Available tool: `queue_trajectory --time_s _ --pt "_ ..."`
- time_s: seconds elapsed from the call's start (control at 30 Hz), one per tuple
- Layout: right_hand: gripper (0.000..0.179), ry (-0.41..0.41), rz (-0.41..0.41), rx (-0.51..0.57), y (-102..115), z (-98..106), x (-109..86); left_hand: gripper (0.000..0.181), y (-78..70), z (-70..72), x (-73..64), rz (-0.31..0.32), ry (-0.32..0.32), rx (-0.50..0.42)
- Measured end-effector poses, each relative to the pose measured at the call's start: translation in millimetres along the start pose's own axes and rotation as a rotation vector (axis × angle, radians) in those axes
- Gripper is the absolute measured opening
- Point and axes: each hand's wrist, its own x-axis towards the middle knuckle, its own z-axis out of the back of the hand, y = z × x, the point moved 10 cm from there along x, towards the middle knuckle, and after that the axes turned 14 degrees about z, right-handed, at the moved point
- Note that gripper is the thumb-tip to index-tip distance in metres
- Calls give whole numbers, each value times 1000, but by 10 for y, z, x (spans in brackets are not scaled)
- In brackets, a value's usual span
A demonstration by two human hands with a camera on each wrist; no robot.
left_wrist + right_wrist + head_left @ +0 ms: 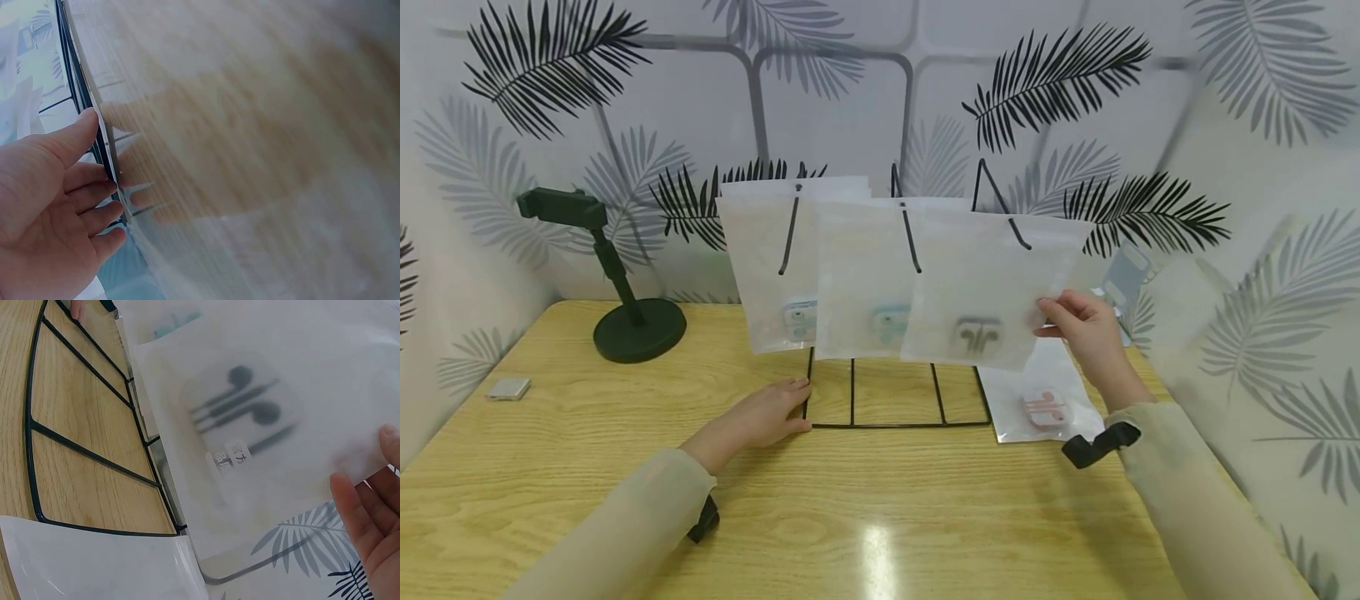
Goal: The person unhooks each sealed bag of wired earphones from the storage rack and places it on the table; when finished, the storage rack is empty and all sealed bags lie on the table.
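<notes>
My right hand [1082,329] pinches the right edge of a frosted plastic bag [981,267] that hangs from the rightmost hook of a black wire display rack [898,426]. Dark earphones [253,403] show blurred through that bag. Two more frosted bags hang to its left, a middle one [861,250] and a left one [760,242], each with blue-and-white contents. On the left side of the rack's base, my left hand [767,414] rests with relaxed fingers touching the wire; the left wrist view shows its fingertips [112,234] against the rack.
On the table at the right lies another bag [1011,417] with pink earphones [1047,408], partly under the hanging one. A dark green phone stand [640,329] stands back left, near a small white square object [508,389]. Behind hangs a leaf-patterned curtain [835,117].
</notes>
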Motion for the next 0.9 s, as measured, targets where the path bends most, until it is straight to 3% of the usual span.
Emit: queue_trajectory --time_s 0.37,0.9 --pt "14 -3 9 -97 197 63 -142 60 24 -35 15 18 12 -11" --pt "10 57 -14 -209 469 176 -383 58 -1 -7 5 23 7 -28"
